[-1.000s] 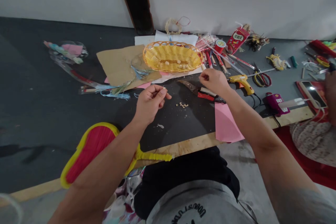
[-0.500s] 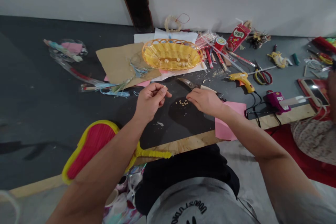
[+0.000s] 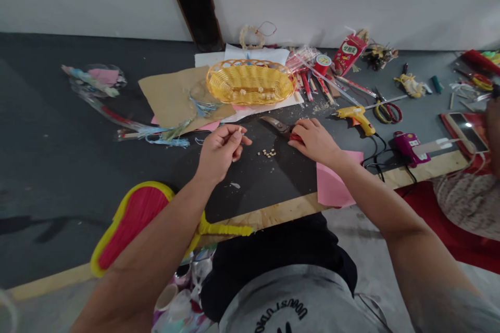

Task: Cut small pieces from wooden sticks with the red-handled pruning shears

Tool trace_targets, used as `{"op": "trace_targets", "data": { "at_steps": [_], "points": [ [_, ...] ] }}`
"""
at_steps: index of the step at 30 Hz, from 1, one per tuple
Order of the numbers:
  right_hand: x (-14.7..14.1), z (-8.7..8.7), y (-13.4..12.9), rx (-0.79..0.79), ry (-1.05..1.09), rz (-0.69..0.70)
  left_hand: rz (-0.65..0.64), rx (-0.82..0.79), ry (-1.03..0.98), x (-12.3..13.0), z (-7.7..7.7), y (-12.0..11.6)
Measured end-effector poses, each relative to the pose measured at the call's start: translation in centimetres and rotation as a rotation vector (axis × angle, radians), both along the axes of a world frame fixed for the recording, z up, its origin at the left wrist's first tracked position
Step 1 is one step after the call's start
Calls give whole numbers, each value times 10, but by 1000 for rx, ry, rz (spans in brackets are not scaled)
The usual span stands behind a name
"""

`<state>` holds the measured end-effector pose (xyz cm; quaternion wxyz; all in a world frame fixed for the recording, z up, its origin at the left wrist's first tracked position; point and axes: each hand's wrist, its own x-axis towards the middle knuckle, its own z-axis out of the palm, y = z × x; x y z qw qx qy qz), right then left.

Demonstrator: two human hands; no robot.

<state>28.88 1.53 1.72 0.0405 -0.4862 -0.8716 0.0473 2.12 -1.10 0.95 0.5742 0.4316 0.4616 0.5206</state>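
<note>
My left hand (image 3: 219, 152) is raised over the dark tabletop, with thumb and fingertips pinching a tiny pale bead (image 3: 239, 131). My right hand (image 3: 314, 141) lies curled over the red handle of a pair of pruning shears (image 3: 276, 125), whose metal blade points left between my hands. A small scatter of pale beads (image 3: 267, 153) lies on the table just below the blade, nearest my right hand. Behind them stands a yellow woven oval basket (image 3: 250, 68) with several similar beads on its centre strip.
Kraft paper (image 3: 175, 96) lies under tassels, and pink paper (image 3: 332, 184) sits by the table's wooden front edge. A yellow glue gun (image 3: 354, 118), scissors (image 3: 387, 112) and a phone (image 3: 464, 130) lie right. A red fan (image 3: 133, 223) sits near my left forearm. Another person's arm (image 3: 494, 135) enters at right.
My right hand has moved off the beads and closed over the shears' red handle. My left hand keeps its pinch, almost unmoved.
</note>
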Motion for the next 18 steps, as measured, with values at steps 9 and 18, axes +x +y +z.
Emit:
{"op": "trace_targets", "data": {
  "at_steps": [9, 18],
  "points": [
    [16, 27, -10, -285, 593, -220, 8, 10, 16, 0, -1, 1],
    [-7, 32, -10, -770, 1530, -235, 7, -28, -47, 0, 2, 0]
  ]
}}
